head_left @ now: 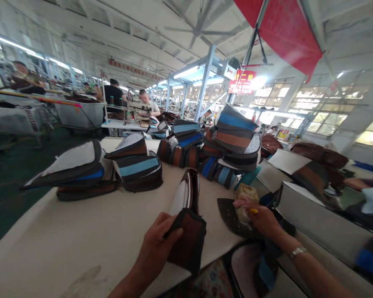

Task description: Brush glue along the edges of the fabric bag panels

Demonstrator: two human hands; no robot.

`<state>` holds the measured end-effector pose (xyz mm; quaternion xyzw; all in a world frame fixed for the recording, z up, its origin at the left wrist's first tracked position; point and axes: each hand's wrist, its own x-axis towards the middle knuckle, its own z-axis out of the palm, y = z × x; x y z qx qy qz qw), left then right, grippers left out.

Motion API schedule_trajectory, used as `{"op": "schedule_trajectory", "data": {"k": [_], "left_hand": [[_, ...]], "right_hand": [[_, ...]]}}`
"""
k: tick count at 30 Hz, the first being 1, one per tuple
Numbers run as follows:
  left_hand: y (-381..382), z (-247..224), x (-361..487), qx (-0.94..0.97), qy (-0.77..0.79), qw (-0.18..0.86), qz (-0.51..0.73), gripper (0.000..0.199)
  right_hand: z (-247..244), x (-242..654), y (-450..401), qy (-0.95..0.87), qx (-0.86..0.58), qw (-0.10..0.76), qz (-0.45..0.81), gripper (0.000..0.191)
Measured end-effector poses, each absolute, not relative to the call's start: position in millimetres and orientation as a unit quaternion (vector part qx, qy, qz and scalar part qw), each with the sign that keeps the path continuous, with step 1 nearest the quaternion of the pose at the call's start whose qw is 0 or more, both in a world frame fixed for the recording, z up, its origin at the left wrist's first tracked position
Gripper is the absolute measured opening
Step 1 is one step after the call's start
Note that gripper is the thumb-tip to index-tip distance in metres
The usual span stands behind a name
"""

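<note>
My left hand (160, 238) pinches the near edge of a brown and dark grey fabric piece (188, 242) above the pale table (112, 236). The piece's pale-lined, brown-edged part (188, 192) extends away from me. My right hand (261, 219) is closed at a yellowish block (247, 192) with pinkish, plastic-like material around it. A small yellow item (253, 211) shows at its fingers; exactly what they grip is hard to make out. Under the block lies a dark, curved flat piece (230, 213).
Stacked striped bag parts (139, 169) stand at the back left, with a taller pile (236, 132) at the back right. Pale panels (311, 207) fill the right side. A person's hand (352, 183) shows at far right; other people sit or stand farther back.
</note>
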<state>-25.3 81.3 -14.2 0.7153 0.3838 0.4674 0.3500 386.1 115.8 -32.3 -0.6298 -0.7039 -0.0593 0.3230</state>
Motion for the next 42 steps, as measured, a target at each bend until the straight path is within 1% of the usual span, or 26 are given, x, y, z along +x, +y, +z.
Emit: {"op": "schedule_trajectory", "data": {"k": [3, 5, 7, 8, 9, 11, 12, 16, 19, 21, 23, 25, 28, 32, 35, 39, 42], "left_hand": [[79.6, -0.3, -9.9, 0.720, 0.375, 0.360, 0.460, 0.025], [77.4, 6.9, 2.2, 0.725, 0.363, 0.368, 0.455, 0.024], [74.7, 11.8, 14.0, 0.729, 0.354, 0.373, 0.452, 0.022], [73.4, 13.2, 19.3, 0.731, 0.351, 0.374, 0.450, 0.021], [72.2, 14.1, 24.1, 0.733, 0.348, 0.374, 0.449, 0.020], [70.5, 14.4, 31.5, 0.736, 0.344, 0.372, 0.449, 0.019], [69.9, 14.2, 34.1, 0.737, 0.341, 0.372, 0.450, 0.020], [68.3, 15.1, 37.2, 0.739, 0.336, 0.364, 0.457, 0.020], [67.1, 18.0, 33.7, 0.738, 0.341, 0.356, 0.461, 0.021], [66.7, 19.5, 30.7, 0.736, 0.348, 0.354, 0.459, 0.023], [66.6, 19.5, 28.9, 0.736, 0.355, 0.352, 0.456, 0.024], [66.6, 18.4, 29.7, 0.738, 0.357, 0.350, 0.454, 0.026], [65.5, 16.3, 34.5, 0.746, 0.346, 0.349, 0.450, 0.025], [63.8, 16.5, 39.0, 0.750, 0.340, 0.342, 0.452, 0.020], [64.2, 17.9, 38.0, 0.751, 0.345, 0.334, 0.454, 0.021], [63.8, 18.5, 40.3, 0.760, 0.348, 0.309, 0.454, 0.020], [62.0, 15.6, 46.3, 0.772, 0.346, 0.281, 0.453, 0.015]], "right_hand": [[9.0, 359.6, 95.9, -0.674, -0.606, 0.422, -0.026, 0.026], [40.6, 334.2, 74.7, -0.664, -0.582, 0.469, 0.002, 0.029], [70.1, 303.4, 51.7, -0.671, -0.546, 0.501, 0.032, 0.025], [82.5, 287.3, 41.6, -0.676, -0.503, 0.535, 0.060, 0.020], [92.9, 271.7, 33.3, -0.693, -0.466, 0.547, 0.065, 0.014], [105.9, 245.2, 23.3, -0.736, -0.400, 0.545, 0.038, 0.006], [108.6, 235.8, 21.4, -0.757, -0.376, 0.533, 0.023, 0.005], [102.5, 230.2, 22.1, -0.820, -0.342, 0.458, -0.019, 0.011], [95.1, 253.3, 18.8, -0.845, -0.345, 0.405, -0.051, 0.017], [94.1, 270.8, 13.3, -0.846, -0.354, 0.391, -0.074, 0.019], [96.2, 280.9, 7.0, -0.833, -0.373, 0.397, -0.099, 0.018], [99.5, 279.1, 2.5, -0.814, -0.385, 0.420, -0.113, 0.017], [100.7, 259.8, 4.6, -0.812, -0.360, 0.449, -0.099, 0.016], [92.7, 243.4, 17.2, -0.840, -0.320, 0.431, -0.072, 0.017], [89.7, 252.2, 18.3, -0.842, -0.335, 0.414, -0.084, 0.017], [92.8, 260.1, 6.5, -0.808, -0.360, 0.452, -0.120, 0.018], [89.9, 254.8, 1.6, -0.820, -0.337, 0.449, -0.111, 0.018]]}}
